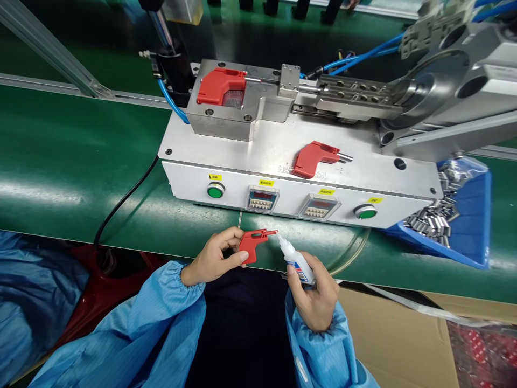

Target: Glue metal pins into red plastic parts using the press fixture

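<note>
Near the bench's front edge, my left hand (pixel 218 257) pinches a red plastic gun-shaped part (pixel 249 251) by its grip, with its thin nose pointing right. A small white glue bottle (pixel 298 264) is in my right hand (pixel 319 299), tilted so that its nozzle is at the tip of the nose. Whether nozzle and nose touch, I cannot tell. On top of the machine box lies another red gun-shaped part (pixel 307 162) with a metal tube in its nose. A third red part (pixel 216 87) sits in the metal fixture (pixel 226 126) behind.
The white machine box (pixel 202 156) carries a green button (pixel 215 190) at left and another green button (pixel 367 212) at right. At right stands a blue bin (pixel 476 231) with many metal tubes. A black cable (pixel 125 196) runs down at left. Cardboard (pixel 396 334) lies below the bench.
</note>
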A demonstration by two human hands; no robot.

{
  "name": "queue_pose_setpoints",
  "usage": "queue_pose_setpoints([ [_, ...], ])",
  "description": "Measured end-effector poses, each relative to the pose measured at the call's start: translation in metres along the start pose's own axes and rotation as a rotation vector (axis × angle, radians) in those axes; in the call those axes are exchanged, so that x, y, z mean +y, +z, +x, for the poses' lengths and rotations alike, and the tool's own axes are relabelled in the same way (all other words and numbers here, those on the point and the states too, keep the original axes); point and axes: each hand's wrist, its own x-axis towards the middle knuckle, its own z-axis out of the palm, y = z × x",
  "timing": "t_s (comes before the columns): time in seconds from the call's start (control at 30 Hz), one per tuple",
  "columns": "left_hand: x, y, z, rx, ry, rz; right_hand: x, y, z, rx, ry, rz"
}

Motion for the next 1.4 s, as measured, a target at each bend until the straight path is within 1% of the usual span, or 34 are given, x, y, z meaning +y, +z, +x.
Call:
queue_pose_setpoints([
  [0.07, -0.001, -0.001, 0.000, -0.001, -0.002, -0.011, 0.001, 0.001, -0.001, -0.006, -0.021, -0.013],
  [0.23, 0.000, -0.002, 0.001, -0.019, -0.007, -0.046, 0.003, 0.004, -0.001, 0.028, -0.052, -0.039],
  [0.37, 0.001, -0.002, 0.001, -0.021, -0.014, -0.046, 0.002, 0.006, 0.000, 0.020, -0.091, -0.037],
  [0.53, 0.002, -0.002, 0.002, -0.010, -0.002, -0.038, 0.002, 0.006, -0.001, 0.025, -0.074, -0.036],
  [0.67, 0.001, -0.002, 0.001, -0.005, -0.012, -0.035, 0.002, 0.007, -0.002, 0.047, -0.091, -0.032],
  [0.83, 0.002, -0.003, 0.001, -0.013, -0.024, -0.069, 0.002, 0.011, -0.001, 0.025, -0.107, -0.045],
  [0.9, 0.002, -0.004, 0.001, -0.015, -0.031, -0.079, 0.001, 0.012, 0.000, 0.035, -0.111, -0.047],
  [1.03, 0.002, -0.003, 0.001, -0.002, -0.019, -0.076, 0.000, 0.011, 0.000, 0.045, -0.093, -0.028],
  [1.1, 0.002, -0.003, 0.001, 0.004, -0.006, -0.062, 0.000, 0.010, -0.001, 0.038, -0.057, 0.006],
  [1.23, 0.001, -0.002, 0.000, 0.007, -0.012, -0.053, 0.001, 0.007, -0.005, 0.102, 0.030, 0.035],
  [1.3, 0.002, -0.002, 0.001, 0.005, -0.023, -0.052, 0.002, 0.006, -0.006, 0.109, 0.029, 0.038],
  [1.4, 0.002, -0.001, 0.001, 0.005, -0.021, -0.029, 0.001, 0.006, -0.005, 0.062, -0.006, 0.047],
])
